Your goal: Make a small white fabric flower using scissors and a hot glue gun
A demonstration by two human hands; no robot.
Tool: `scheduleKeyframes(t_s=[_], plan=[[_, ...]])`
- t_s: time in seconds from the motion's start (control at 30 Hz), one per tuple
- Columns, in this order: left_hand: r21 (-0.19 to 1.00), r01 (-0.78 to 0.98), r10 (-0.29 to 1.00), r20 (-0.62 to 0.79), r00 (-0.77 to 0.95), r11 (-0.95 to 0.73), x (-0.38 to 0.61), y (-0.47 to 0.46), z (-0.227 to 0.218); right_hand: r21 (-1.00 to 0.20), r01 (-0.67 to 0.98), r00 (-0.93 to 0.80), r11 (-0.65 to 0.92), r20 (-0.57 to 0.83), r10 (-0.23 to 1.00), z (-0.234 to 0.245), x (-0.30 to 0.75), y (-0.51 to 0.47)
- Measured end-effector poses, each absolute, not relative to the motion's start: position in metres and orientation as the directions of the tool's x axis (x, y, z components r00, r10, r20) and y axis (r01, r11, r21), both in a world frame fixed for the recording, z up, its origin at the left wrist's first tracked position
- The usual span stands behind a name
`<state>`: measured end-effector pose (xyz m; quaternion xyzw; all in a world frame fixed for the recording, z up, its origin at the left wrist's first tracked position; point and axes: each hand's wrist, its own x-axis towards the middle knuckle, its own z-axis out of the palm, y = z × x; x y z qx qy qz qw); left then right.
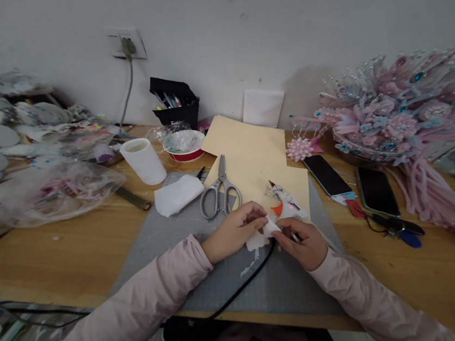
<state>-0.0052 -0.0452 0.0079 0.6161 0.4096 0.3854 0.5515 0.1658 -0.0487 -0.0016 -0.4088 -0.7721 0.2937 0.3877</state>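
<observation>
A small white piece of paper or felt (271,225) is pinched between both my hands above the cutting mat (172,231). My left hand (238,230) grips its left edge with thumb and forefinger. From the other side my right hand (303,243) closes on it, and a small pale object pokes out between those fingers, too small to name. Just beyond lies a glue gun (292,211) with an orange trigger and a lit red light. Its black cord (244,286) runs toward the front edge. Grey scissors (221,187) rest left of it, beside a cut white sheet (179,194).
Cream card sheets (253,145) cover the back of the mat. A white roll (144,161), a red-rimmed bowl (184,145) and a black pen box (174,102) stand behind. Two phones (326,174) and a pink beaded headdress (397,113) are right; plastic bags (61,189) crowd the left.
</observation>
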Motion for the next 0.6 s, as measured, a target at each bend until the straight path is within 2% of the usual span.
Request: scheduleKeyframes(t_s=[0.4,0.6], plan=[[0.930,0.296,0.903,0.075,0.424,-0.216,-0.0109,-0.0459,0.0094,-0.770,0.422,-0.364,0.479,0.340,0.867,-0.0021,0.1668,-0.0472],[0.931,0.312,0.904,0.042,0.426,-0.190,-0.0077,-0.0478,0.0088,-0.788,0.424,-0.362,0.446,0.304,0.881,-0.0008,0.1662,-0.0484]])
